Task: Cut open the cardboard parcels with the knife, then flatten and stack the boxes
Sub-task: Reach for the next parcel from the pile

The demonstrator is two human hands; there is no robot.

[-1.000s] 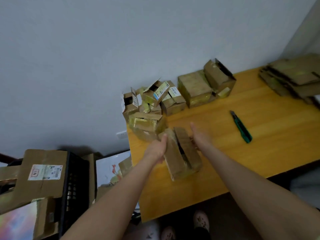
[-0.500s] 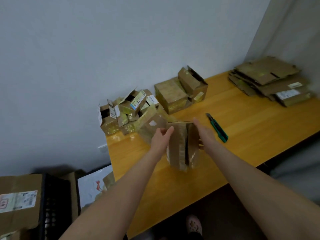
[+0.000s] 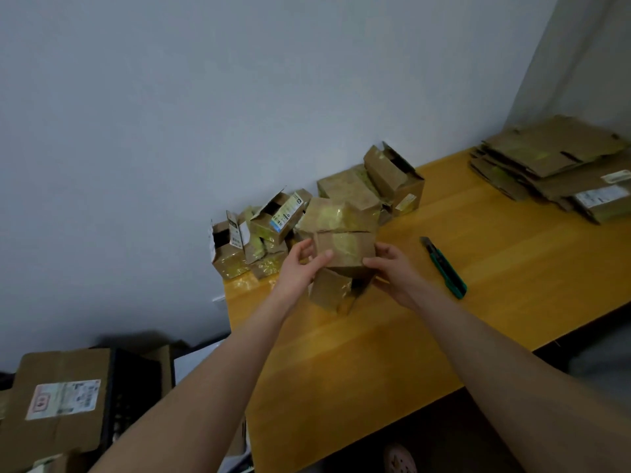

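Head view, entries listed from the hands outward.

Left hand [image 3: 300, 268]: thumb across the front panel of the cardboard box [image 3: 345, 249], fingers curled behind its left edge; gripping.

Right hand [image 3: 392, 273]: thumb pinching the box's lower right corner, fingers beneath; gripping. The hands are apart with the box between them.

Cardboard box: held up off the table [image 3: 375, 353], flaps loose at its far and near ends, long axis running away from the person. Judged step: collapsing it flat, which calls for pushing opposite corners toward each other.

Utility knife [image 3: 444, 268]: green, lying on the table just right of the right hand, touched by neither hand.

Stack of flattened boxes [image 3: 553, 165]: far right of the table, well apart from the hands. The right hand is nearer, so the flattened box would likely travel rightward and away.

Remaining parcels [image 3: 259, 233]: cluster against the wall, behind and left of the held box; several stand open.

Black crate [image 3: 133, 397]: on the floor at lower left, beside labelled cardboard.
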